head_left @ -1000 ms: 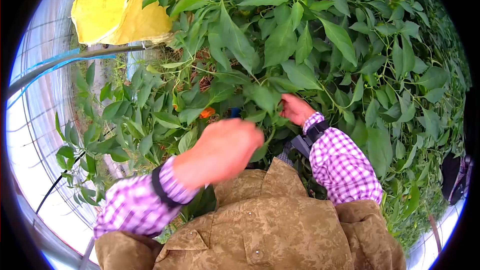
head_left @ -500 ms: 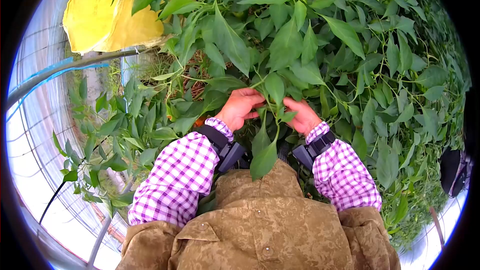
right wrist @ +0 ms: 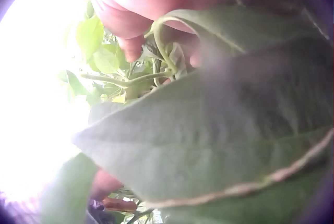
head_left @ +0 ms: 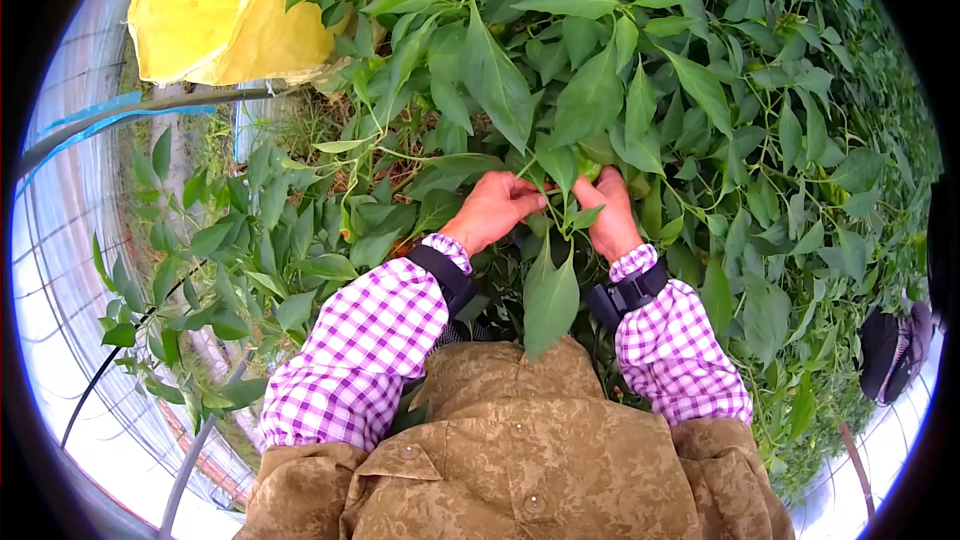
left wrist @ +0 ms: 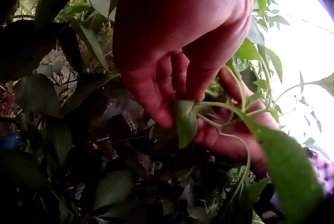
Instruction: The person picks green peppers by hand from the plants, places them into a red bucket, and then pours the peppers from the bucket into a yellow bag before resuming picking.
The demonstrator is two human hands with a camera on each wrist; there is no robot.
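The left hand (head_left: pixel 495 208) pinches a thin green stem (left wrist: pixel 219 104) between pressed-together fingers (left wrist: pixel 156 101). The right hand (head_left: pixel 607 215) curls its fingers round the same stem, deep in the middle of the pepper plant (head_left: pixel 700 90). Best, I judge, to steady the stem with one hand and work close to the joint, sparing neighbouring shoots. Counted: two hands, one held stem, one yellow sack (head_left: pixel 225 10), one dark bag (head_left: pixel 885 355).

This is a greenhouse or growing tunnel: tall green broad-leaved plants (head_left: pixel 720 120) crowd together in a thick bank that fills most of the view. Down the left side runs a pale translucent plastic wall (head_left: pixel 70 240) crossed by thin lines. Beside it are a grey metal pole (head_left: pixel 150 110), a thin blue hose (head_left: pixel 100 122) and a crumpled yellow sheet (head_left: pixel 220 10).
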